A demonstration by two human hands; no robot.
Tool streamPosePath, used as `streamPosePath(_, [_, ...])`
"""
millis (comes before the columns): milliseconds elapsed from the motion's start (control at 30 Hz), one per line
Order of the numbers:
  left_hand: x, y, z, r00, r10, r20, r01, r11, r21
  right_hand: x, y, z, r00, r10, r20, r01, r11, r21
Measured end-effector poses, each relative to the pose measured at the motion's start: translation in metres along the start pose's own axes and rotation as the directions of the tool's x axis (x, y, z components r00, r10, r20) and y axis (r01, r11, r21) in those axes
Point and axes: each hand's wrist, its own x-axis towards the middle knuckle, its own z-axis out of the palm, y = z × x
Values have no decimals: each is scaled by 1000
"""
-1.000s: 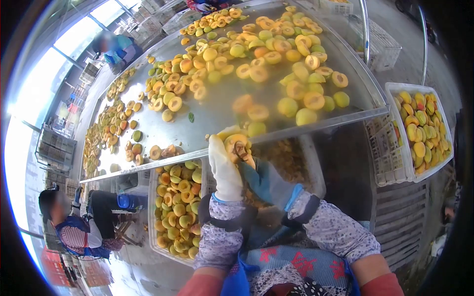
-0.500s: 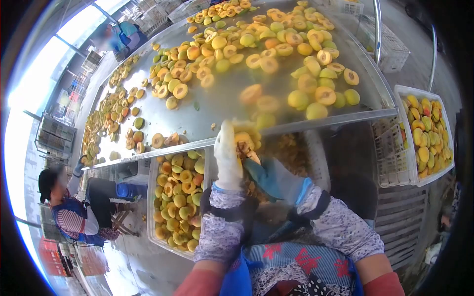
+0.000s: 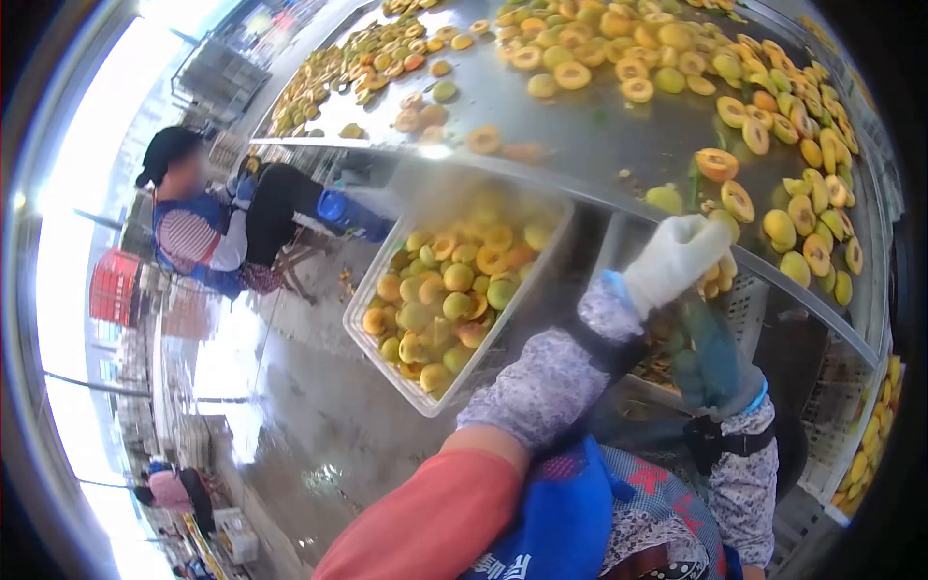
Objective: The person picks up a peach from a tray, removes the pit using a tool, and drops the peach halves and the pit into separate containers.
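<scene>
My left hand point(image 3: 677, 259), in a white glove, is closed at the edge of the metal table point(image 3: 570, 174). Its fingers curl around a cut yellow peach point(image 3: 717, 277), mostly hidden by the glove. Just below, my right hand point(image 3: 715, 367), in a blue-grey glove, is smeared by motion; whether it holds anything cannot be made out. Under both hands a white crate point(image 3: 667, 394) holds brownish scraps. Halved yellow-green peaches point(image 3: 817, 246) lie on the table close to my left hand, some with the pit side up.
A white crate point(image 3: 425, 404) full of peaches stands on the wet floor to the left. Another person point(image 3: 208, 227) sits beyond it by a blue bucket point(image 3: 348, 213). More fruit point(image 3: 875, 440) fills a crate at the far right. A further person point(image 3: 179, 491) is at lower left.
My view has swung left, so the table and hands appear farther right. My left hand still has the cut peach; my right hand has dropped lower and away from it.
</scene>
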Motion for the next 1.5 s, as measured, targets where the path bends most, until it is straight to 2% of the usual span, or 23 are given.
streamPosePath(133, [2, -12, -4, 993, 116, 26, -103, 950, -294, 11, 13, -13, 913, -34, 406, -113, 936, 333])
streamPosePath(200, [-2, -12, 8, 986, 153, -61, -162, 833, -528, 13, 15, -10, 893, -79, 443, -126, 901, 415])
streamPosePath(267, [6, -22, -1, 992, 68, -107, -120, 775, -620, 14, 14, -9, 891, -133, 435, -55, 917, 394])
streamPosePath(333, [4, -10, -11, 974, -163, -158, -31, 591, -806, 29, 26, -18, 938, -231, 257, 247, 968, -31])
streamPosePath(400, [1, 4, -34, 914, -147, -378, -125, 785, -607, 54, 53, -36, 918, -389, 80, 350, 694, -630])
streamPosePath(467, [-19, 12, -69, 864, -17, -503, -215, 892, -399, 77, 81, -55, 797, -604, -2, 28, 40, -999])
streamPosePath(500, [-43, 31, -86, 834, 40, -550, -188, 958, -215, 72, 74, -57, 874, -477, -98, -10, 184, -983])
streamPosePath(533, [-61, 23, -131, 847, 410, -338, -138, 784, 605, 73, 73, -56, 870, -484, -94, 13, 214, -977])
streamPosePath(567, [-78, 15, -176, 707, 705, -64, 31, 60, 998, 75, 70, -55, 865, -494, -90, 37, 241, -970])
streamPosePath(667, [-140, 12, -253, 459, 351, -816, 411, 730, 546, 74, 67, -48, 826, -555, -95, 60, 254, -965])
streamPosePath(700, [-155, 2, -283, 291, 446, -846, 681, 524, 511, 73, 67, -46, 809, -579, -100, 57, 246, -968])
streamPosePath(933, [-207, -99, -400, 423, 237, -874, 881, 118, 459, 81, 67, -29, 883, -459, -101, 73, 346, -935])
streamPosePath(1000, [-214, -106, -425, 456, 207, -866, 852, 181, 492, 88, 70, -29, 875, -466, -131, -1, 271, -963])
streamPosePath(1033, [-200, -26, -348, 600, 139, -788, 651, 487, 582, 82, 62, -20, 864, -492, -109, 49, 297, -954])
streamPosePath(1067, [-211, -77, -398, 476, 214, -853, 657, 558, 507, 72, 50, -15, 844, -525, -109, 81, 325, -942])
streamPosePath(1100, [-198, -88, -412, 290, 334, -897, 893, 242, 379, 60, 37, -9, 825, -555, -107, 115, 351, -929])
streamPosePath(1167, [-142, -45, -344, 373, 691, -619, 601, 328, 729, 51, 27, -6, 802, -587, -107, 164, 389, -906])
streamPosePath(1200, [-115, -16, -294, 325, 829, -455, 413, 309, 857, 50, 25, -9, 800, -590, -108, 176, 402, -899])
streamPosePath(1267, [-53, 35, -194, 430, 836, -342, -23, 389, 921, 45, 20, -13, 814, -572, -101, 185, 420, -888])
streamPosePath(1300, [-29, 53, -154, 622, 665, -413, -124, 605, 787, 43, 17, -14, 829, -550, -95, 183, 428, -885])
streamPosePath(1367, [28, 64, -104, 829, 519, -210, -216, 643, 735, 39, 17, -16, 787, -614, -67, 268, 437, -858])
streamPosePath(1400, [59, 65, -85, 846, 533, -3, -293, 471, 832, 35, 16, -17, 768, -636, -78, 284, 447, -848])
streamPosePath(1500, [137, 42, -42, 982, 188, 4, -62, 303, 951, 24, 12, -23, 709, -696, -111, 322, 460, -827])
